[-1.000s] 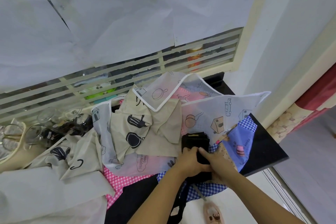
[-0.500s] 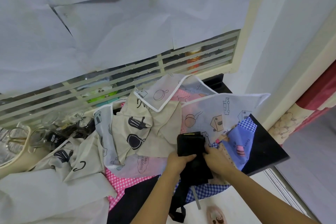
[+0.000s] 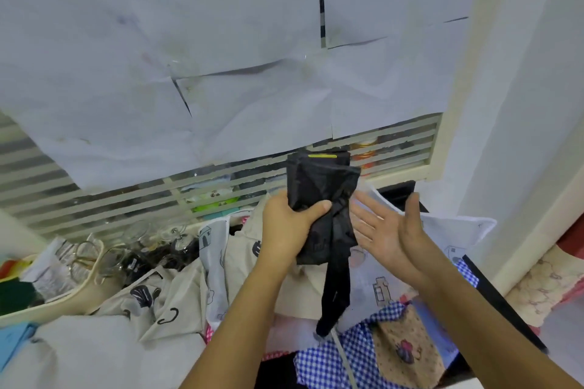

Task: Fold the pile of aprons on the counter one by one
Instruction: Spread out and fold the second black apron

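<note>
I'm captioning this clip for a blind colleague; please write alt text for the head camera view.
The left hand grips a folded black apron above a pile of patterned aprons on the counter, a black strap dangling from it. The right hand is open just to its right. Paper sheets cover the slatted window behind.

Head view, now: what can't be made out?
Head view only.
- Black apron: bunched, part hidden by left hand; fold state unclear.
- Counter: mostly covered by apron pile.
- Jars: behind slats and paper, blurred.
- Basket: cut off by left edge.
- Checked apron: cut off by bottom edge.
</note>
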Demonstrator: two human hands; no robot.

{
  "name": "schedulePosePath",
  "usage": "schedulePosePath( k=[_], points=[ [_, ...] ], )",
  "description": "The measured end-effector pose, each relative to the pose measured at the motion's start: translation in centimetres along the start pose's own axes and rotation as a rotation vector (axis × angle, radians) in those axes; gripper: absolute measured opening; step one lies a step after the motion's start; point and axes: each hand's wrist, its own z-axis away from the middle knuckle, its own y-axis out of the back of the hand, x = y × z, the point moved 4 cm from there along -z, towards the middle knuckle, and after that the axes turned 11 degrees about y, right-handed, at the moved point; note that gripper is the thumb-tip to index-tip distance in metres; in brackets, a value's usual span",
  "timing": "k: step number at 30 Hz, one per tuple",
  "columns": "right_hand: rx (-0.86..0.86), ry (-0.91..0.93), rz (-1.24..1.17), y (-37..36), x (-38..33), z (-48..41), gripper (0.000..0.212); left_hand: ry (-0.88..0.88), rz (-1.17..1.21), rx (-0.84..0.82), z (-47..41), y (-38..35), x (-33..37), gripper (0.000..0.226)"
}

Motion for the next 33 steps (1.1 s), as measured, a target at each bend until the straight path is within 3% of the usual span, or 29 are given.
schedulePosePath(
  k=[5,9,12,15,18,21,25,31,33],
  points=[
    [-0.177,0.066,0.344,-4.4,-3.7,-2.1,0.104,-0.112,0.015,0.034,-1.2,2.9,5.4,0.025],
    [-0.262,0.182,0.615,-8.8,-7.0,-3.1,0.036,-0.175,-0.157,-0.021,-1.3,3.0,8.3,0.018],
    [-0.184,0.204,0.540,-9.1,-7.7,-4.0,0.040,-0.173,-0.272,-0.047,-1.3,3.2,9.7,0.018],
    [-0.170,0.099,0.491,-8.2,-7.3,-4.0,0.050,-0.112,-0.322,-0.141,-1.3,3.7,10.5,0.020],
    [-0.399,-0.084,0.411,-7.6,-7.6,-3.0,0.057,-0.016,-0.352,-0.318,-1.1,3.8,10.3,0.021],
    [-0.615,-0.132,0.413,-7.6,-7.6,-2.0,0.062,0.035,-0.318,-0.394,-1.2,3.9,9.6,0.020],
    [-0.394,-0.021,0.472,-7.5,-7.2,-2.3,0.055,0.058,-0.321,-0.477,-1.4,3.4,9.4,0.025],
    [-0.317,0.125,0.421,-6.9,-7.3,-1.4,0.044,0.238,-0.171,-0.602,-1.5,3.0,7.0,0.039],
    [-0.283,0.135,0.416,-6.5,-7.5,-1.3,0.040,0.316,-0.106,-0.623,-1.3,2.6,6.0,0.031]
  ],
)
